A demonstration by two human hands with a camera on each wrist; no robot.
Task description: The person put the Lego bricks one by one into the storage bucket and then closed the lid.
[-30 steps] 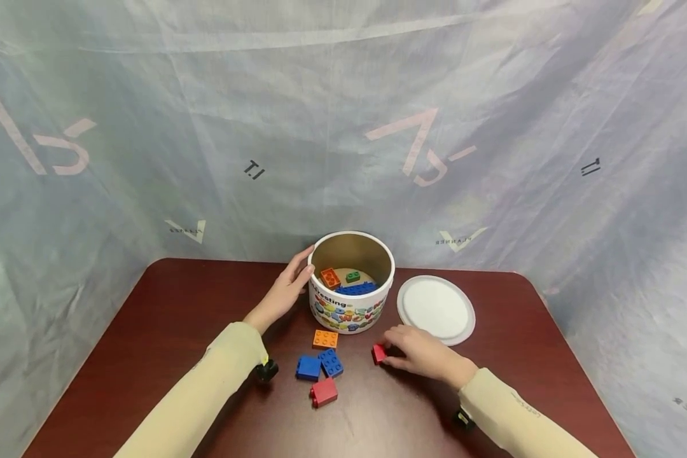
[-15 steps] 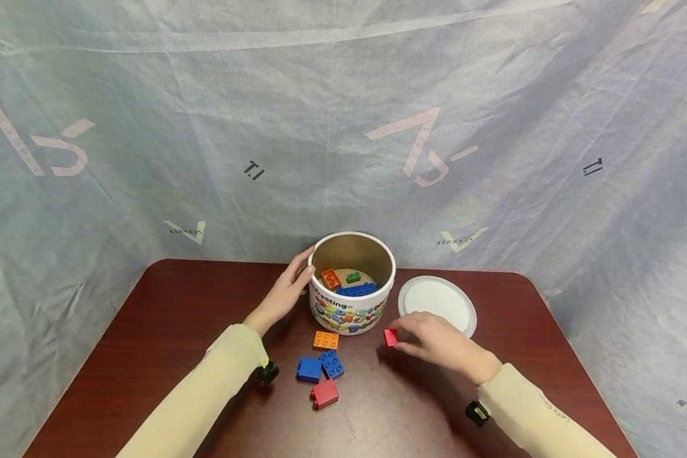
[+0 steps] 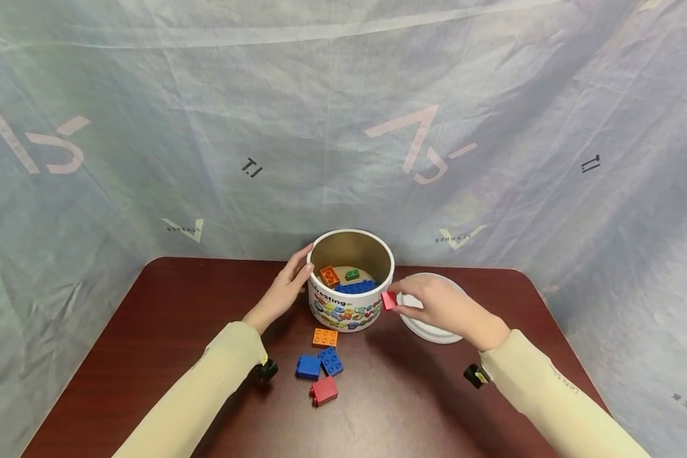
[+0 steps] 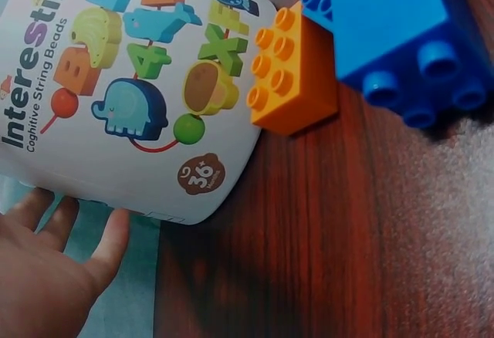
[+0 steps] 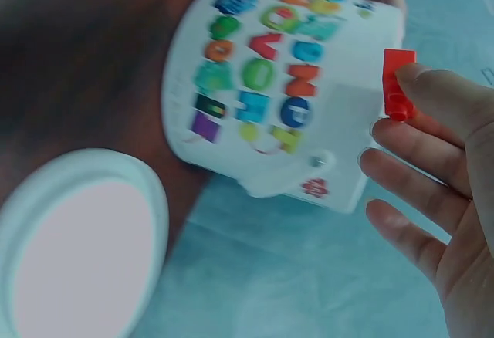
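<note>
A white printed bucket [image 3: 346, 313] stands upright near the table's back edge. Against its left side rests my left hand [image 3: 280, 296], fingers nearly straight; the left wrist view shows the fingertips [image 4: 117, 226] touching the wall. My right hand [image 3: 437, 304] pinches a small red toy brick [image 3: 388, 301] between thumb and index finger, beside the bucket's right side and near rim height. The other fingers of that hand [image 5: 455, 176] are spread. Inside the bucket lie an orange brick [image 3: 329, 276], a small green brick [image 3: 352, 274] and a long blue brick [image 3: 355, 287].
In front of the bucket lie an orange brick [image 3: 325, 337], two blue bricks [image 3: 308, 367] and a red brick [image 3: 324, 391]. A round white lid [image 3: 435, 333] is flat on the table at the right, partly under my right hand. Grey cloth [image 3: 298, 127] hangs behind the table.
My right hand has lifted the small red brick off the table and carried it up and away from me, to the bucket's right side. My left hand has stayed on the bucket.
</note>
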